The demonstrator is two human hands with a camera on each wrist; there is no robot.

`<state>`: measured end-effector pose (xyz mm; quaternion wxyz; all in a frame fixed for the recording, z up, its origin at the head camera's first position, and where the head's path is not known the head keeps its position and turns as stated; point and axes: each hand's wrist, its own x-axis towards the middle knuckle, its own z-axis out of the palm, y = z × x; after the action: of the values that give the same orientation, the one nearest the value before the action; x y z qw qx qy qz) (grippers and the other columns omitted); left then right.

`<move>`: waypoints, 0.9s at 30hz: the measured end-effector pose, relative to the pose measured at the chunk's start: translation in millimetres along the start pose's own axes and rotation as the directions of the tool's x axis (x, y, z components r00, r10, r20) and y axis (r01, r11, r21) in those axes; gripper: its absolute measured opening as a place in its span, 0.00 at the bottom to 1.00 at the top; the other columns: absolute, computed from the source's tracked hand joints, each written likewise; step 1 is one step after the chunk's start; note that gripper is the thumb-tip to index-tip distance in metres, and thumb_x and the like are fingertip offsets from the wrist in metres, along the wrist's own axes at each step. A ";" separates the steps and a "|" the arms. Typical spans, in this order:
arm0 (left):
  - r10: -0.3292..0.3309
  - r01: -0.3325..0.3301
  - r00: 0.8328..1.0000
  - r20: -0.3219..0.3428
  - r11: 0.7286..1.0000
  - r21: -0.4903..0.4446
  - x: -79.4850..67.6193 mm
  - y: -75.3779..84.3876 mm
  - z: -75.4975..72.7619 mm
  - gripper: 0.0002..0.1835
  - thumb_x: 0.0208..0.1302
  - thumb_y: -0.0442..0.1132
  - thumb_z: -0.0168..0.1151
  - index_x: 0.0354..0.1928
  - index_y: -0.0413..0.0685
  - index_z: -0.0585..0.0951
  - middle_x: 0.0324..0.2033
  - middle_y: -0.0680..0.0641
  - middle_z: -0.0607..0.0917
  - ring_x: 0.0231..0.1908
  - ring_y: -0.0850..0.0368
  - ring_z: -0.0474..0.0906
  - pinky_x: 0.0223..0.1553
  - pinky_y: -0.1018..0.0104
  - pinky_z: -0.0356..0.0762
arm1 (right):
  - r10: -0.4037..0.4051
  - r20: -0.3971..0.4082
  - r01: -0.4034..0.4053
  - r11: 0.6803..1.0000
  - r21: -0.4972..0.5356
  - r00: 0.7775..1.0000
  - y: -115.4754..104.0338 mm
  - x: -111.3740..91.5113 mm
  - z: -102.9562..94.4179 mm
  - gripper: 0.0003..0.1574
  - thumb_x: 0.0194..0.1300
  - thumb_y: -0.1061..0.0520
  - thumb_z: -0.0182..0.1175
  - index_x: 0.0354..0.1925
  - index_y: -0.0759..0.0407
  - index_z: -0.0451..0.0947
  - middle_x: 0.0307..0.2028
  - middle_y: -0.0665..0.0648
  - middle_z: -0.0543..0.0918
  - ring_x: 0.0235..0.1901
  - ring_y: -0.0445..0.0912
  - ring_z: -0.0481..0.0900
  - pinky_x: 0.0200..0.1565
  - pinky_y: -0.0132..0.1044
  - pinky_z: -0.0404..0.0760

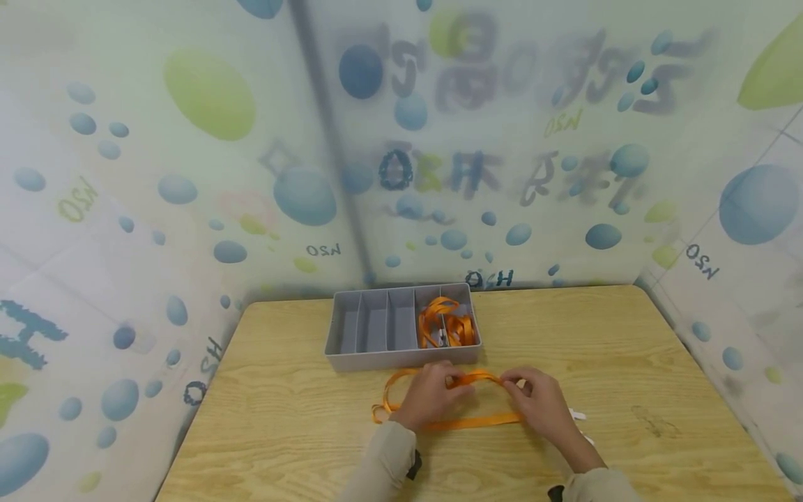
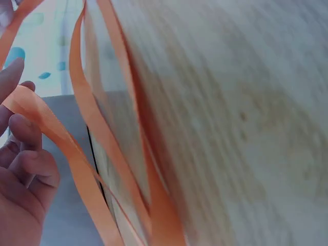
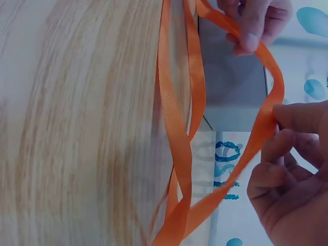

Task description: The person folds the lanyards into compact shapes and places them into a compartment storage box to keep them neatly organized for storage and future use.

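An orange ribbon strap (image 1: 479,421) lies in long loops on the wooden table, and one stretch of it is lifted between both hands. My left hand (image 1: 433,394) pinches the strap between thumb and fingers, just in front of the grey tray. A short way to the right, my right hand (image 1: 538,404) pinches the same strap. In the right wrist view the span of strap (image 3: 277,84) between the two hands bows in a curve. From the left hand (image 2: 25,179) the strap also hangs down in the left wrist view.
A grey tray (image 1: 401,360) with several compartments stands at the back of the table (image 1: 288,418). Coiled orange straps (image 1: 461,330) fill its right compartments. A small white piece (image 1: 578,415) lies beside the right hand. Patterned curtains surround the table.
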<state>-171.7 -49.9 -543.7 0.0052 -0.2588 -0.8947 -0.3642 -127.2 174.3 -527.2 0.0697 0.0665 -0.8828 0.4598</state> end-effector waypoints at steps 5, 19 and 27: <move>-0.019 0.017 0.999 -0.025 0.997 -0.069 0.7 2.8 -4.7 0.11 0.61 0.46 0.72 0.40 0.49 0.89 0.29 0.59 0.83 0.25 0.71 0.70 0.28 0.75 0.70 | 0.003 0.020 -0.003 1.000 -0.012 1.000 1.8 -0.2 2.1 0.07 0.61 0.68 0.67 0.37 0.59 0.86 0.31 0.49 0.82 0.19 0.36 0.66 0.21 0.31 0.70; 0.009 -0.010 1.000 -0.005 0.987 -0.159 -0.4 2.1 -5.9 0.08 0.62 0.46 0.69 0.36 0.51 0.89 0.29 0.59 0.84 0.21 0.71 0.69 0.23 0.76 0.70 | 0.046 -0.010 -0.046 0.999 -0.003 0.999 -0.4 0.9 3.0 0.05 0.64 0.66 0.65 0.37 0.59 0.87 0.32 0.52 0.83 0.19 0.37 0.68 0.21 0.31 0.70; 0.006 -0.005 1.000 0.011 0.995 -0.099 -1.7 0.0 -7.2 0.05 0.66 0.43 0.67 0.37 0.52 0.89 0.29 0.60 0.83 0.22 0.71 0.69 0.24 0.76 0.69 | 0.082 0.031 -0.076 0.982 -0.172 0.996 5.7 6.7 14.4 0.05 0.61 0.64 0.66 0.38 0.59 0.86 0.31 0.50 0.83 0.21 0.38 0.69 0.24 0.32 0.71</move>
<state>-171.5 -55.4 -538.7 -0.0116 -0.2632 -0.8748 -0.4067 -135.7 165.3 -538.7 0.0402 0.0338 -0.9221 0.3833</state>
